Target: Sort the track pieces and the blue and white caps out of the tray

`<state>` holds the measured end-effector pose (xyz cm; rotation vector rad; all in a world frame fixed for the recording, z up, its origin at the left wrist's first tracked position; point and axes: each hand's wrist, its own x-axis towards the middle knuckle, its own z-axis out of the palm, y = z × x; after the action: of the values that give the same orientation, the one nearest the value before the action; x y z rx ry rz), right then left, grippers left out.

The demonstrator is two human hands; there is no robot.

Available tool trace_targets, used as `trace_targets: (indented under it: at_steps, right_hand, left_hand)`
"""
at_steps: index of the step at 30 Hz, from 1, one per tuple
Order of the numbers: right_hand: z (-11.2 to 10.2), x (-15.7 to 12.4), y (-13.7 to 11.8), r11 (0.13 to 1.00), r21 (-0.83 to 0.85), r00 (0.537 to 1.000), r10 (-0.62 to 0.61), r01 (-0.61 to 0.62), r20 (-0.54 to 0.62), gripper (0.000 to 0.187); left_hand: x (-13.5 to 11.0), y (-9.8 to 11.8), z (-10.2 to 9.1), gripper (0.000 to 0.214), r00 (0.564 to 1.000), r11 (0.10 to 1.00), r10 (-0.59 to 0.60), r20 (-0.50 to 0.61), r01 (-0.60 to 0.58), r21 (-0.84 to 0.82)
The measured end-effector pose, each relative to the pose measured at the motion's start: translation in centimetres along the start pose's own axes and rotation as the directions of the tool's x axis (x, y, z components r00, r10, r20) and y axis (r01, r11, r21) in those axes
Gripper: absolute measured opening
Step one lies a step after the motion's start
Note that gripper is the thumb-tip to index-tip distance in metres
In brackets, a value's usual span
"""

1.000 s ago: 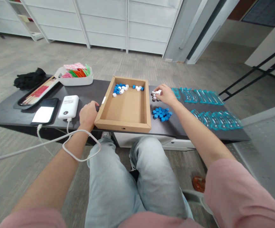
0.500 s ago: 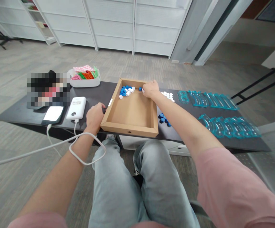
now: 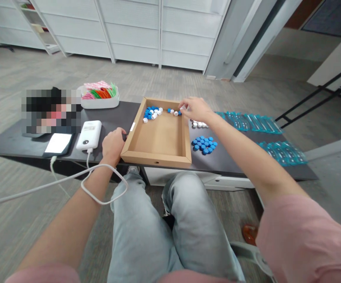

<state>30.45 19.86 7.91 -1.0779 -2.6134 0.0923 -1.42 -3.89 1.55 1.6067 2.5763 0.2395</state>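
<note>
A shallow cardboard tray (image 3: 158, 157) sits on the dark table (image 3: 232, 161) in front of me. Small blue and white hexagonal pieces (image 3: 153, 113) lie in its far corners. My right hand (image 3: 195, 109) hovers over the tray's far right corner, fingertips pinched on a small white piece. Beside the tray on the right lie a small white pile (image 3: 199, 124) and a blue pile (image 3: 204, 144). My left hand (image 3: 113, 144) is closed against the tray's near left corner; what it grips is hidden.
A white power bank (image 3: 88, 134) with a cable and a phone (image 3: 57, 144) lie at the left. Behind them stands a white bin of coloured strips (image 3: 99, 95). Rows of clear teal curved parts (image 3: 282, 152) cover the table's right side.
My right hand went from the white pile outside the tray into the tray's far right corner, and now sits lifted just above that corner. The left hand stayed at the tray.
</note>
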Motion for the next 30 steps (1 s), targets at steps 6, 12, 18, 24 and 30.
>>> trace_targets:
  at_steps: [6, 12, 18, 24, 30]
  right_hand:
    - [-3.2, -5.2, 10.1, 0.941, 0.060, 0.938, 0.337, -0.333, -0.080, 0.017]
    - [-1.0, -8.2, 13.9, 0.880, -0.044, 0.881, 0.474, -0.473, 0.003, 0.010]
    - [0.6, -8.2, 13.6, 0.888, -0.168, 0.887, 0.448, -0.428, 0.110, 0.011]
    - [-0.7, -7.5, 12.5, 0.869, -0.155, 0.880, 0.475, -0.470, 0.001, 0.023]
    - [-1.0, -3.4, 6.3, 0.972, -0.038, 0.972, 0.232, -0.234, -0.044, 0.030]
  left_hand:
    - [0.2, -0.2, 0.1, 0.040, 1.000, 1.000, 0.001, 0.011, -0.001, 0.008]
    - [0.4, -0.5, 0.4, 0.044, 1.000, 1.000, -0.008, -0.003, 0.008, 0.012]
    - [0.6, -0.7, 0.5, 0.045, 1.000, 0.999, -0.018, 0.008, 0.018, 0.027]
    - [0.9, -0.8, 0.7, 0.045, 0.999, 0.999, -0.028, 0.016, 0.028, 0.023]
    - [0.9, -0.8, 0.7, 0.047, 1.000, 1.000, -0.028, 0.010, 0.028, 0.007]
